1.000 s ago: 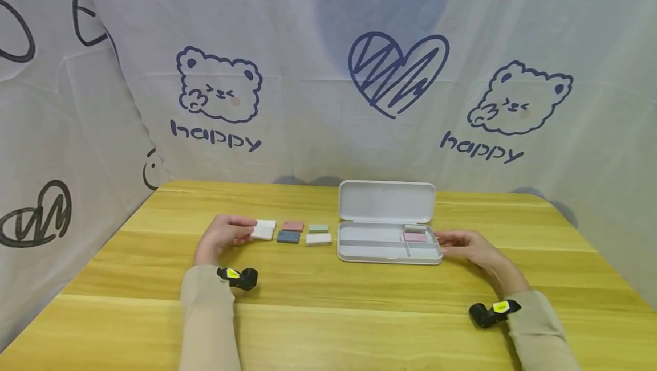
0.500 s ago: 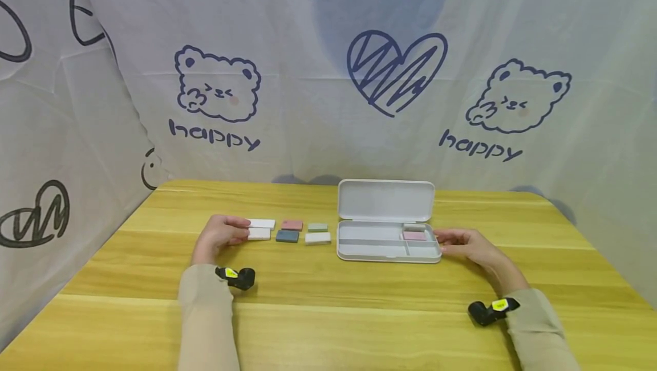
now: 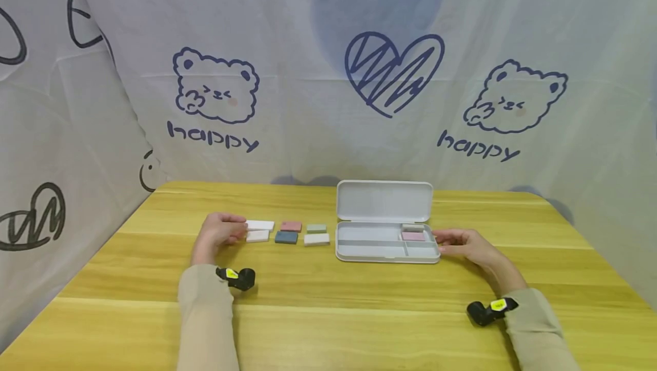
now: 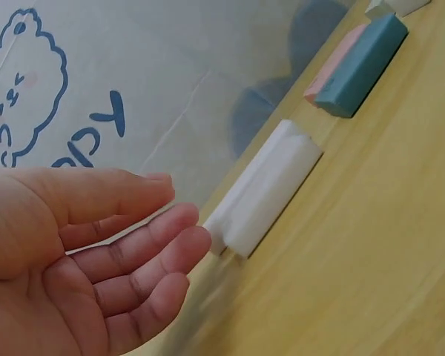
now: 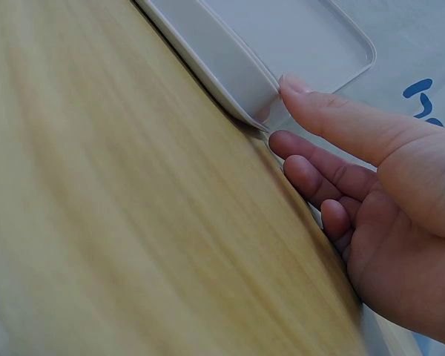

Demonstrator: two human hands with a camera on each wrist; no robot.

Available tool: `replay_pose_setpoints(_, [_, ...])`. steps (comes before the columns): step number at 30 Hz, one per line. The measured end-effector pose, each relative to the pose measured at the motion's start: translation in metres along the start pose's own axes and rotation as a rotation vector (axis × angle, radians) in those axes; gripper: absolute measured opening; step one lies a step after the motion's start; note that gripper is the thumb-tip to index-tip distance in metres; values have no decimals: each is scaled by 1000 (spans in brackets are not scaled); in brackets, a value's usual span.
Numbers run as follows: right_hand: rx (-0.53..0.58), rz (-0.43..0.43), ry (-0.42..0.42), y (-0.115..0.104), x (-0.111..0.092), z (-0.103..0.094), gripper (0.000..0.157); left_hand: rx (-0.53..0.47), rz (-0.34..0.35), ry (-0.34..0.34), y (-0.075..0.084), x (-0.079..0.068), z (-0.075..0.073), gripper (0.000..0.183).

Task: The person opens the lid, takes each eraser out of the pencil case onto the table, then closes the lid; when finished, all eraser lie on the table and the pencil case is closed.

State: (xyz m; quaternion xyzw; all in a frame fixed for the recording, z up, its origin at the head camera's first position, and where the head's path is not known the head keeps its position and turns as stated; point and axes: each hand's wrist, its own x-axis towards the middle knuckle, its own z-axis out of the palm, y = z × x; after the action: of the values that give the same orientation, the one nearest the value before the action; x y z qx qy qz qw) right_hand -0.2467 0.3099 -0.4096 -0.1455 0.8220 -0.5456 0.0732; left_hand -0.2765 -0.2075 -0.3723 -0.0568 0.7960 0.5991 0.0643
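Observation:
My left hand (image 3: 218, 234) is at the left end of two white erasers, a back one (image 3: 262, 225) and a front one (image 3: 258, 236), lying side by side. In the left wrist view its fingers (image 4: 152, 259) are loosely bent, with nothing between them and the thumb. On the right, my right hand (image 3: 464, 245) grips the right end of an open white pencil case (image 3: 378, 260), thumb at the rim and fingertips against the outer corner. Inside the case's back right part lie a pink eraser (image 3: 413, 236) and a pale one (image 3: 412, 228).
Between the left hand and the case lie a red eraser (image 3: 291, 227), a dark blue eraser (image 3: 286, 237), a green eraser (image 3: 316, 228) and a cream eraser (image 3: 316, 240). The case's raised lid (image 3: 385, 202) faces forward. A printed cloth (image 3: 308, 131) hangs behind the wooden table (image 3: 333, 314).
The left hand has let go of the front white eraser, which now lies lined up beside the back one, and has drawn slightly left. The right hand stays at the case.

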Motion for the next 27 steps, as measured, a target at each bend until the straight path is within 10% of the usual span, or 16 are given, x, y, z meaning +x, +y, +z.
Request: replay_pose_setpoints(27, [-16,-2,-6,-1,0,-1,47,180,146,-87,36,6,58,24])
